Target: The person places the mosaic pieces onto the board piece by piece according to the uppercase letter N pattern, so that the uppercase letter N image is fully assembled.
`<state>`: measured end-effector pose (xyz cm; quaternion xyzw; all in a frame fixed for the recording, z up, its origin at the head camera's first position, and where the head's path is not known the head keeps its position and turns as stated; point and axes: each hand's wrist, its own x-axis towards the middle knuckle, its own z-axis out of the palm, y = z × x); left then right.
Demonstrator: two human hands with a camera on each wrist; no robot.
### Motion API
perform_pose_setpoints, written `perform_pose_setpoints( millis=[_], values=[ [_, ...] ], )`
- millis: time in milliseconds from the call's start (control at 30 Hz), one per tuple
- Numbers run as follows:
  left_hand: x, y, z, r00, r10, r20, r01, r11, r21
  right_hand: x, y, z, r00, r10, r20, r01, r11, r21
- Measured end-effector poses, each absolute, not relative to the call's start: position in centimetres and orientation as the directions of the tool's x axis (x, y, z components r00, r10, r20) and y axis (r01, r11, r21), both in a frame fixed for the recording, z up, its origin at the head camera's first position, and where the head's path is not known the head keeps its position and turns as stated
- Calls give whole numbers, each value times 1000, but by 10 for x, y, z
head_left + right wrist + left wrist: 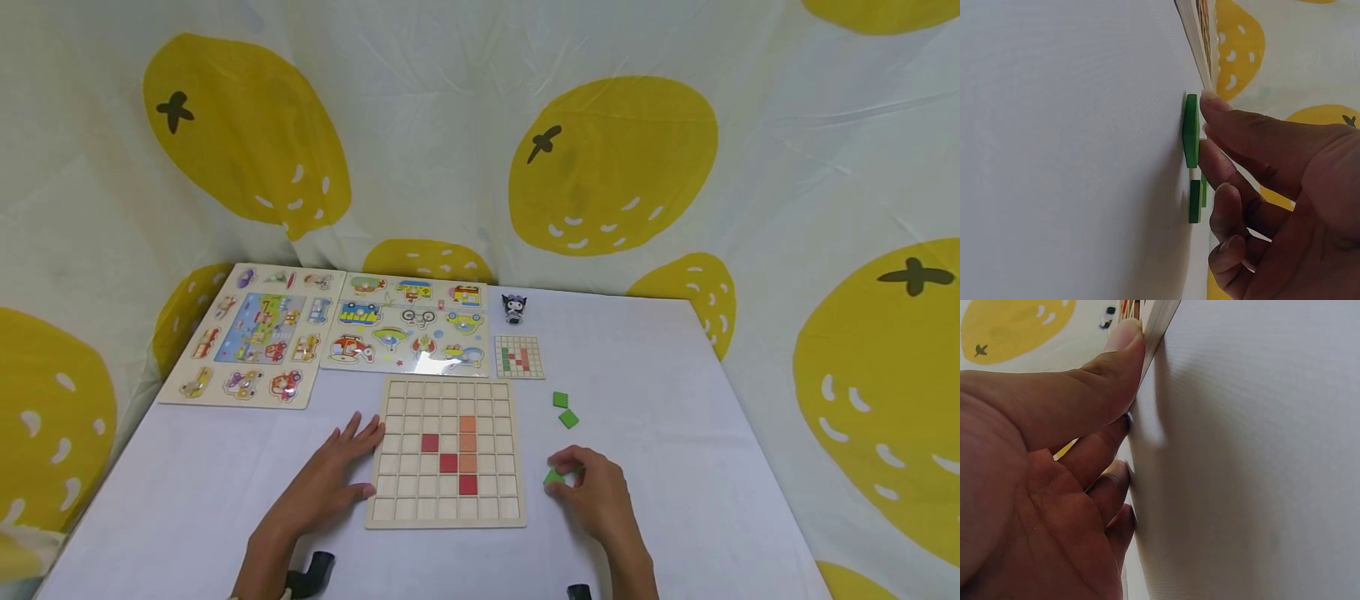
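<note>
My left hand rests spread at the left edge of a wooden grid board, thumb and fingertips against its rim. In the left wrist view, the thumb touches the board's side. The board's squares hold several red tiles and orange tiles. My right hand reaches over a green tile lying flat right of the board. Its bent thumb and index finger stand apart just above that tile. Another green tile lies under the hand, partly hidden.
Two green tiles lie beyond the right hand. A small pattern card and a figurine stand behind them. Two picture puzzle boards occupy the back left. Black objects show near the front edge. A fruit-print cloth hangs behind.
</note>
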<state>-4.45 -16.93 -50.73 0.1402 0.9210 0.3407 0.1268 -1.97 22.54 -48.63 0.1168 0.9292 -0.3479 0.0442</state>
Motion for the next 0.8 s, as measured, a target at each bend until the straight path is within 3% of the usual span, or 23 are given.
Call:
perform_pose_setpoints(
  millis=[533, 800],
  values=[
    [-45, -170, -509, -929, 337, -150, 162, 736, 657, -23, 220, -488, -964, 198, -179, 265, 789, -554],
    [-45, -170, -509, -928, 338, -156, 158, 738, 656, -23, 215, -485, -972, 158, -176, 233, 755, -613]
  ],
)
